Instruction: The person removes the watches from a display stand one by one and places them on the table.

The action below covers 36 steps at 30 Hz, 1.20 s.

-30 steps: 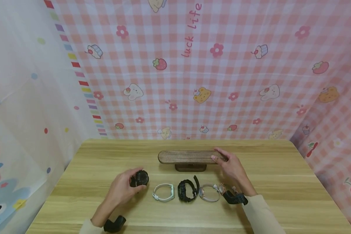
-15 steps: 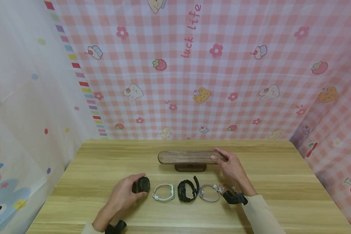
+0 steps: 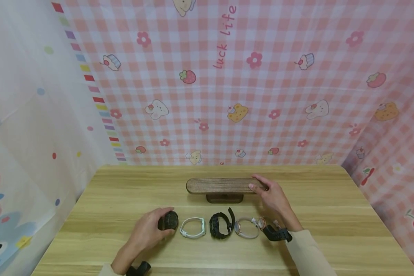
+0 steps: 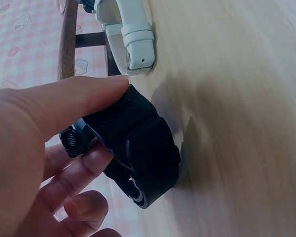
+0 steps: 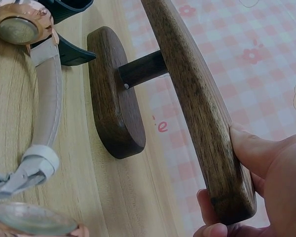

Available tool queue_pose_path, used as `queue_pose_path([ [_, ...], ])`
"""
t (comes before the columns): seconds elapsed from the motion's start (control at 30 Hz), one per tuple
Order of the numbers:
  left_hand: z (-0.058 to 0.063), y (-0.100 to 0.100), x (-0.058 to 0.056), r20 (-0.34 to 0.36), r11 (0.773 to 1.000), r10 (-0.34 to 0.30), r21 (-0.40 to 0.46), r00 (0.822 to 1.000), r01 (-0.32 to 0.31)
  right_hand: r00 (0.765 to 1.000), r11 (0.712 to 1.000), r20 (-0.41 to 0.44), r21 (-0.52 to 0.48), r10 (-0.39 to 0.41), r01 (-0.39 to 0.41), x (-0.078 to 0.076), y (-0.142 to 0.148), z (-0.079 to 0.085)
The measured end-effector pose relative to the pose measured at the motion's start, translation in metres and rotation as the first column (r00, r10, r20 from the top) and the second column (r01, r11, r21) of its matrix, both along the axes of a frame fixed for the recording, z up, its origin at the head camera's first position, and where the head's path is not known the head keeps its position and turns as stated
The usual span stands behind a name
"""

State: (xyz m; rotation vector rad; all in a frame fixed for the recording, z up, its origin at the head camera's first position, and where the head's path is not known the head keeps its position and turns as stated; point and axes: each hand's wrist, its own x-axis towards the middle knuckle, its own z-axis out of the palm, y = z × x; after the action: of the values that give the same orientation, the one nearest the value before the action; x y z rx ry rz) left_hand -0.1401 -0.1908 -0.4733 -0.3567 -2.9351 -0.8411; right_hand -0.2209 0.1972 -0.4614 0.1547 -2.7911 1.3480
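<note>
My left hand (image 3: 146,232) pinches a black wristwatch (image 3: 171,220) between thumb and fingers, left of a row of watches. In the left wrist view its black strap (image 4: 145,143) forms a closed loop low over the tabletop; whether it touches is unclear. On the right, my right hand (image 3: 276,197) grips one end of a dark wooden watch stand (image 3: 220,186). The right wrist view shows the thumb on one side of the stand's bar (image 5: 202,118) and fingers on the other. The bar rises on a short post above an oval base (image 5: 108,98).
Between the hands, in front of the stand, lie a white watch (image 3: 203,226), a black watch (image 3: 214,226) with its strap end sticking up, and a pale-strapped watch (image 3: 237,227). A rose-gold watch (image 3: 261,222) sits beside the right wrist. A checked cloth (image 3: 207,96) hangs behind the table.
My left hand has brought the black watch toward me and slightly right, closer to the white watch and lower. The right hand stays on the stand, which has not moved.
</note>
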Motion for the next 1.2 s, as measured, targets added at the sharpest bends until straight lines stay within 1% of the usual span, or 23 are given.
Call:
queue_pose_path([
  [0.3, -0.0029, 0.0018, 0.0004, 0.004, 1.000, -0.008, -0.030, 1.000, 0.008, 1.000, 1.000, 0.002, -0.006, -0.001, 0.001, -0.0001, -0.0003, -0.0003],
  [0.53, -0.0024, 0.0018, 0.0009, 0.010, 1.000, -0.009, -0.017, 1.000, 0.009, 1.000, 1.000, 0.001, -0.009, -0.006, 0.006, -0.0005, -0.0007, -0.0007],
  [0.8, -0.0016, 0.0017, -0.0004, 0.020, 1.000, -0.015, -0.023, 1.000, 0.015, 1.000, 1.000, 0.002, -0.023, -0.005, 0.005, -0.0010, -0.0011, -0.0016],
  [1.03, -0.0028, 0.0017, -0.0012, 0.028, 0.999, -0.014, -0.034, 1.000, 0.015, 0.999, 1.000, 0.040, -0.006, -0.020, 0.020, 0.0002, 0.0000, -0.0018],
  [1.2, -0.0001, 0.0012, -0.0015, 0.043, 0.999, -0.023, -0.032, 0.999, 0.025, 0.999, 0.999, 0.038, -0.006, -0.032, 0.032, -0.0001, 0.0009, -0.0023],
])
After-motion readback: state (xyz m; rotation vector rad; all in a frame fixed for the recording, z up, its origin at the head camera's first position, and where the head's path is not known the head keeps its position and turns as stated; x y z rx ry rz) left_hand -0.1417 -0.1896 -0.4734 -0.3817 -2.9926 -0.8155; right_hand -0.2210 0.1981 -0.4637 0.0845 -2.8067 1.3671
